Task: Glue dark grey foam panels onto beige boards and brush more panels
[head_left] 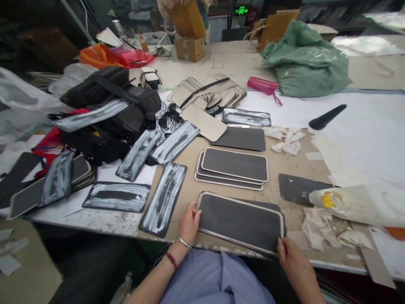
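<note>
While both our hands hold its ends, the dark, pale-rimmed panel (240,223) sits on top of a short stack at the table's (114,221) front edge, right before us. Our left hand (189,221) is nearly closed, thumb and fingertips pinching the left short edge; our right hand (294,257) is nearly closed too, pinching the near right corner. How firmly, we can't tell. To handle it well, we'd say: match pressure at both ends, keep fingers on the rim, off the face, and watch alignment, since a dark sheet (268,205) juts out at the far right. Looks flat; long axis runs left to right, skewed, right end nearer our body. Second stack (234,164) lies just beyond, white-streaked panel (163,200) off left.
</note>
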Tool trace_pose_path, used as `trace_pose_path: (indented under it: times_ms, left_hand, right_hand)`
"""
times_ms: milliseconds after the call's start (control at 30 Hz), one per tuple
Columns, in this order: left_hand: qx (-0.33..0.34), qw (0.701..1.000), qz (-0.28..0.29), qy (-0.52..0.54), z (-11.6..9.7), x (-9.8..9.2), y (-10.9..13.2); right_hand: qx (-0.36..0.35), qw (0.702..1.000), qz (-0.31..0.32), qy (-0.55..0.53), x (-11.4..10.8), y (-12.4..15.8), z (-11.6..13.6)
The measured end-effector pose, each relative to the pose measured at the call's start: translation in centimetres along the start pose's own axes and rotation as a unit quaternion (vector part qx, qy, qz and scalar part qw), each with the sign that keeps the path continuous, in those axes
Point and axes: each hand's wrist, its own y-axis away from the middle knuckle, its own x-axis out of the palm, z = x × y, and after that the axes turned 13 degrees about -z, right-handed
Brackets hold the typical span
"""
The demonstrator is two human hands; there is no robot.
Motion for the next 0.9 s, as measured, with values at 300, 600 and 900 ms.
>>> trace_pose_path:
  times_ms: [300,600,900]
  left_hand:
    - [0.04,0.999,0.018,-0.014,1.1,0.4,-0.2]
    - [0.048,0.999,0.021,-0.002,1.6,0.7,-0.6]
    - [0.033,0.999,0.026,-0.008,1.1,0.5,-0.8]
  right_hand:
    - [0.014,0.997,-0.031,0.064,0.0,0.2,1.0]
    - [0.083,0.991,0.017,0.099,-1.3,-0.1,2.8]
    - [0.098,0.99,0.064,0.073,-1.8,-0.8,2.4]
